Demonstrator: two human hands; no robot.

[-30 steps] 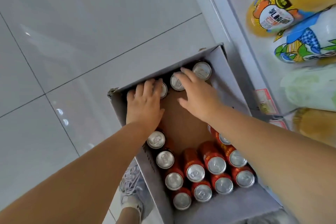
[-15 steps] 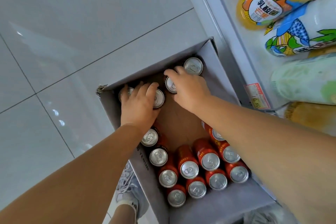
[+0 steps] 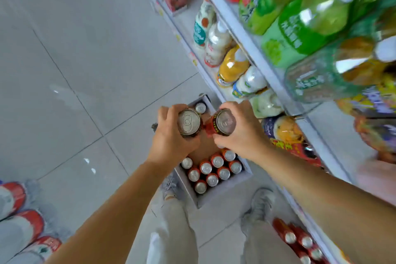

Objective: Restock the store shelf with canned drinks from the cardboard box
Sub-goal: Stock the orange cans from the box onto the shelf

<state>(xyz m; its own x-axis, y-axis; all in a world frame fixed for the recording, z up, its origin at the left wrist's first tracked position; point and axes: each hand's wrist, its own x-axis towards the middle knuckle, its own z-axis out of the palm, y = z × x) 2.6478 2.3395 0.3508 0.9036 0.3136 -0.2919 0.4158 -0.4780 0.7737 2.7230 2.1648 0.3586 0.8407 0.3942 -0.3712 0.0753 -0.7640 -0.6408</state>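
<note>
Head view: the person stands over the cardboard box (image 3: pixel 216 198), which sits on the tiled floor just beside the store shelf (image 3: pixel 252 49). Both hands are up above the box, each carrying 1 drink. The left hand (image 3: pixel 169 137) has its fingers curled tight round a can (image 3: pixel 189 121) whose silver top and pull-tab face the camera. The right hand (image 3: pixel 240 135) is wrapped round a red can (image 3: pixel 225 122) that leans a little, so its side shows. The 2 cans are touching or very nearly so; I cannot tell which.

Below them a cluster of red cans (image 3: pixel 205 167) fills the near end of the box, 1 lone can (image 3: pixel 200 107) stands at the far end, and bare cardboard shows between. The shelves at the right hold bottled drinks (image 3: pixel 231 66). At the lower right a row of matching red cans (image 3: pixel 300 240) lies low by the shelf, and that is probably where these 2 belong.

The step in hand looks like the carry from box to shelf. To do it well:
- Draw the hands apart first, so the cans do not knock.
- Bring the leaning can upright before setting it down.
- Place 1 at a time, base flat, snug against the row.
- Loosen each hand only once its can stands steady.
- Mind the feet, which are close to the box.
</note>
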